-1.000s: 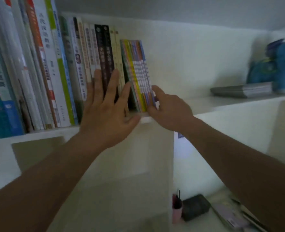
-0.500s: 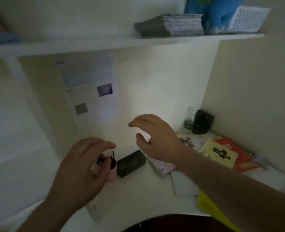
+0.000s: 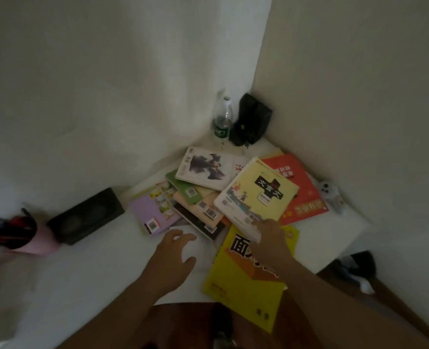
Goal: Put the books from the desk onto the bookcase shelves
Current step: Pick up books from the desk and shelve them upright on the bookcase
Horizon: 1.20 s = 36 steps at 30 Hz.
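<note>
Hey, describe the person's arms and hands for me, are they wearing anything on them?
Both forearms are bare, with no sleeves in view. The left hand and right hand show no gloves, rings, watch or bracelets, as far as the dim frame shows.

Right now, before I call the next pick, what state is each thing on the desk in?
Right hand: grips the pale yellow book's near corner.
Left hand: open above the desk, holding nothing.
Pale yellow book: atop the pile, tilted.
Red book: flat, partly covered.
Bright yellow book: flat, overhanging the desk edge.
Purple book: flat, back cover up.
Bottle: upright.
</note>
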### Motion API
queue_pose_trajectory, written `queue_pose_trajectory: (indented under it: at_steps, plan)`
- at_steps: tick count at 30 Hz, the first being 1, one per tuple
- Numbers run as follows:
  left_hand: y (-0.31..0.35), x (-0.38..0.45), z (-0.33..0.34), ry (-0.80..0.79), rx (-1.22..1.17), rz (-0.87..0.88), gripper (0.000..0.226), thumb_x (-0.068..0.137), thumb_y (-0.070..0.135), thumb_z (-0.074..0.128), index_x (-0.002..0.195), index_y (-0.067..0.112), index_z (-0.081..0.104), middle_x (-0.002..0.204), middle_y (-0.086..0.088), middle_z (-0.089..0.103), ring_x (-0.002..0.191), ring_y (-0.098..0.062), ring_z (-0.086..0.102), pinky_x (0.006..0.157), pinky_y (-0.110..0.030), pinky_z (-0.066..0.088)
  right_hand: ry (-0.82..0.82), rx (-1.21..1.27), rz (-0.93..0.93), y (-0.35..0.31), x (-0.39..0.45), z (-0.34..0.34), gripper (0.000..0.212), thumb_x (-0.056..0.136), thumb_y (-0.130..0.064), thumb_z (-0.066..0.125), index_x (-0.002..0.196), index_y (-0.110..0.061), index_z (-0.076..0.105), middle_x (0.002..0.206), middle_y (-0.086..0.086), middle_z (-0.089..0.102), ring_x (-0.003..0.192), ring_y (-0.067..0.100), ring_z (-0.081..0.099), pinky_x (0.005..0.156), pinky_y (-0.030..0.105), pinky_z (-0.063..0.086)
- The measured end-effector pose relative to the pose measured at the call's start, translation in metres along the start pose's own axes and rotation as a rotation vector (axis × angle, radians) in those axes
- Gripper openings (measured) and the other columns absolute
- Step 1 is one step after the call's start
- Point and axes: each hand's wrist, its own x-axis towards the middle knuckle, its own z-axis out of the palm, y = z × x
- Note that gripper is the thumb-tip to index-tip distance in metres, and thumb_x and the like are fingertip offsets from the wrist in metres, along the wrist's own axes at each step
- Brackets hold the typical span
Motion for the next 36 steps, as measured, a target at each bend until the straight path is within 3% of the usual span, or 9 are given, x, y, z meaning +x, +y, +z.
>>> queue_pose_trajectory:
  at_steps: [3,8,13,17,20,24,28,34,36]
  plan:
    - [0.02,0.039,0.021,-0.071,-0.009,-0.011,0.058,0.101,0.036,0.064,0.155,0.034,0.042,0.164,0.0,0.025,0.153,-0.024,0.028,0.12,-0.038,0.035,-0.004,0.283,0.182,0.035,0.023,0.0,0.062,0.091,-0.025,0.069,0.15,-0.024,0.051,0.144,0.012,0.051,0.124,0.035,0.057,0.097,0.051,0.056]
    - [0.06,0.119,0.033,0.016,0.081,0.031,0.07,0.097,0.048,0.052,0.157,0.017,0.037,0.161,-0.009,0.037,0.15,-0.033,0.032,0.121,-0.049,0.033,0.048,1.252,0.532,0.037,0.045,-0.006,0.059,0.094,-0.006,0.076,0.141,-0.021,0.044,0.126,0.016,0.067,0.105,0.039,0.072,0.081,0.057,0.064]
    - [0.067,0.173,0.031,0.03,-0.183,-0.096,0.042,0.093,0.039,0.066,0.13,0.021,0.058,0.127,0.003,0.067,0.117,-0.022,0.064,0.1,-0.044,0.055,0.062,1.342,0.592,0.03,0.059,-0.006,0.033,0.095,-0.016,0.078,0.124,-0.022,0.062,0.114,0.008,0.073,0.099,0.032,0.073,0.061,0.039,0.06]
    - [0.07,0.177,0.031,-0.073,-0.223,-0.089,0.024,0.101,0.025,0.062,0.125,0.027,0.065,0.123,0.003,0.069,0.113,-0.021,0.066,0.096,-0.041,0.058,0.067,1.275,0.693,0.035,0.071,-0.002,0.036,0.088,-0.028,0.086,0.116,-0.011,0.071,0.102,0.013,0.079,0.093,0.037,0.076,0.083,0.057,0.064]
    - [0.073,0.157,0.029,-0.286,-0.451,-0.178,0.021,0.103,0.016,0.062,0.113,0.035,0.059,0.116,0.003,0.067,0.101,-0.019,0.068,0.081,-0.038,0.064,0.065,1.171,0.595,0.043,0.057,-0.004,0.032,0.091,-0.016,0.081,0.12,-0.013,0.068,0.101,0.014,0.08,0.089,0.037,0.078,0.087,0.062,0.062]
    - [0.065,0.119,0.026,-0.615,-0.559,-0.24,0.045,0.099,0.011,0.07,0.13,0.037,0.052,0.129,-0.001,0.067,0.108,-0.02,0.07,0.077,-0.032,0.062,-0.136,1.14,0.42,0.067,0.019,-0.005,0.036,0.098,-0.013,0.073,0.13,-0.022,0.06,0.11,0.012,0.079,0.096,0.036,0.078,0.086,0.058,0.063]
    - [0.056,0.106,0.006,-0.899,-0.232,-0.225,0.031,0.101,0.033,0.069,0.131,0.027,0.062,0.119,-0.005,0.074,0.09,-0.014,0.073,0.076,-0.027,0.059,-0.203,1.094,0.464,0.088,-0.011,0.015,0.037,0.097,-0.013,0.074,0.13,-0.021,0.062,0.109,0.009,0.08,0.097,0.033,0.079,0.089,0.054,0.063]
    - [0.048,0.17,-0.035,-0.117,-0.126,-0.089,0.014,0.102,0.031,0.063,0.114,0.039,0.063,0.104,0.007,0.07,0.084,-0.005,0.07,0.068,-0.021,0.054,-0.109,1.007,0.602,0.094,-0.021,0.04,0.04,0.087,-0.014,0.083,0.123,-0.018,0.066,0.101,0.004,0.082,0.089,0.027,0.08,0.087,0.055,0.063]
    - [0.054,0.194,-0.037,-0.016,-0.086,-0.044,0.018,0.103,0.028,0.061,0.118,0.038,0.061,0.109,0.005,0.068,0.089,-0.007,0.068,0.069,-0.023,0.054,-0.122,1.018,0.616,0.091,-0.021,0.039,0.038,0.088,-0.012,0.082,0.121,-0.016,0.065,0.099,0.006,0.082,0.088,0.029,0.08,0.086,0.055,0.064]
